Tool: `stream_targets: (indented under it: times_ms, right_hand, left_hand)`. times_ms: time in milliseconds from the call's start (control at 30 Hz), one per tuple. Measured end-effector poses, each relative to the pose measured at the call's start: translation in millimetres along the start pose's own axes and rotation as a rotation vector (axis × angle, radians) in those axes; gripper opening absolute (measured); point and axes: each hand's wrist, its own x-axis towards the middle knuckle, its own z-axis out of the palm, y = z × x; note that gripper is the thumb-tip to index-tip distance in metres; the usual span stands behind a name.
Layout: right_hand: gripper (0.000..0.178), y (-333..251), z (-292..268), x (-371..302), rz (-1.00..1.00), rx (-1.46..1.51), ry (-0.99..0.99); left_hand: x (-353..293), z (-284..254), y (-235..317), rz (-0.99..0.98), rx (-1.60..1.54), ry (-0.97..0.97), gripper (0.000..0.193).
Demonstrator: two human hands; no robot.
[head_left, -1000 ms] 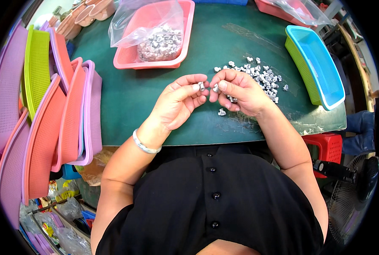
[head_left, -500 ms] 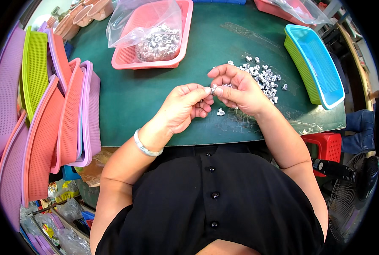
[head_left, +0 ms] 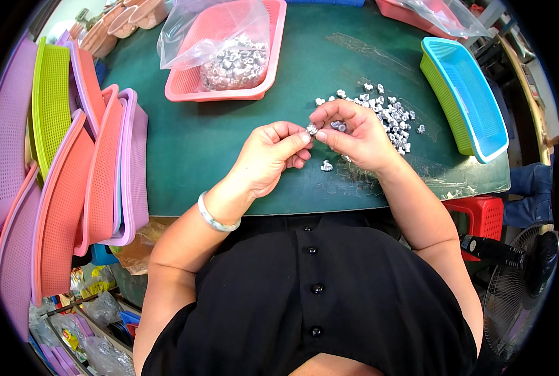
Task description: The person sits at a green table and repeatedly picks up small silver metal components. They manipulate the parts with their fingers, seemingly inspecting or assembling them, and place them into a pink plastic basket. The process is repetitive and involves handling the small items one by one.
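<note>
Between my two hands is a small silver metal fitting (head_left: 312, 129), pinched by the thumb and fingers of my left hand (head_left: 272, 150). The thumb and forefinger of my right hand (head_left: 361, 138) close on its other side. Within the curl of my right fingers more silver pieces show, partly hidden. One loose fitting (head_left: 327, 165) lies on the green table just below my hands. Past my right hand spreads a loose pile of like fittings (head_left: 393, 116), partly covered by that hand.
A pink basket (head_left: 174, 88) at the far left-centre holds a clear bag of fittings (head_left: 234, 67). Stacked coloured baskets (head_left: 60, 207) line the left side. A blue-and-green basket (head_left: 464, 94) stands at the right table edge, above a red stool (head_left: 480, 216) and a fan (head_left: 517, 288).
My right fingers have shifted a little and the fitting between my hands has turned, now showing more plainly. Fittings beyond my right hand have come into sight.
</note>
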Motion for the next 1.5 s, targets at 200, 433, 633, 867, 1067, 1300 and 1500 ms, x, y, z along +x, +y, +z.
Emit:
stream_targets:
  times_ms: [200, 433, 633, 867, 1067, 1300, 1500]
  right_hand:
    - [0.018, 3.2, -0.1, 0.8, -0.052, -0.053, 0.005]
    - [0.018, 4.3, -0.3, 0.7, -0.083, -0.094, 0.009]
    - [0.021, 6.4, 0.0, 1.2, -0.132, -0.141, -0.011]
    - [0.039, -0.2, 6.3, -1.6, -0.151, -0.182, -0.048]
    - [0.054, 4.1, 7.0, -2.4, -0.183, -0.334, -0.078]
    - [0.056, 13.6, 6.2, 0.4, -0.281, -0.356, -0.066]
    - [0.047, 6.6, 6.9, -1.3, -0.138, -0.135, -0.029]
  left_hand:
    - [-0.2, -0.9, -0.6, -0.009, -0.014, 0.005, 0.01]
    - [-0.4, -1.1, -0.1, -0.028, -0.046, 0.002, 0.014]
    - [1.1, -2.3, 1.1, -0.079, -0.078, -0.03, 0.017]
    - [3.5, 1.1, 3.8, -0.124, -0.274, -0.073, 0.015]
    - [4.8, 14.9, -1.3, 0.125, 0.161, -0.006, 0.015]
    - [13.2, 20.6, -9.1, 0.485, 0.652, 0.105, 0.008]
    - [10.1, 14.4, -1.2, 0.25, 0.336, 0.069, 0.013]
